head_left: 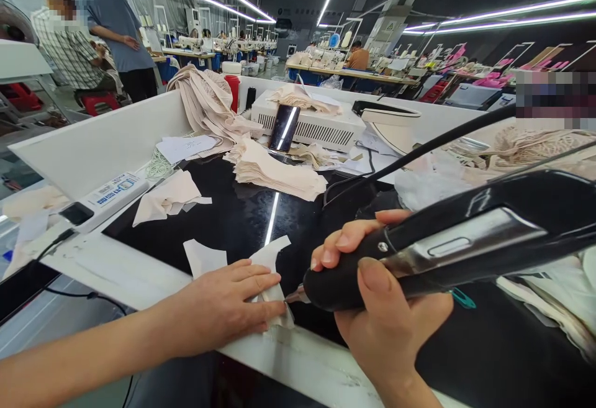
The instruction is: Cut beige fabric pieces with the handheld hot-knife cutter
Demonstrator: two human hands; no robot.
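Note:
My left hand (228,308) lies flat with its fingers stretched over a small pale fabric piece (274,258) near the front edge of the glossy black tabletop (326,234). My right hand (384,308) is wrapped round a black hand tool (447,243) with a silver side plate. Its narrow metal tip (298,295) points left and comes close to the fabric's edge at my left fingertips. I cannot tell whether it touches. Beside my left hand is another pale piece (205,258), partly hidden by the hand.
Farther back lie a stack of cut beige fabric (279,172) and a crumpled piece (170,197). A phone (284,127) leans against a white vented box (321,123). A black cable (437,144) crosses the right side. A teal clip-like item (463,298) lies under the tool. People stand and sit beyond.

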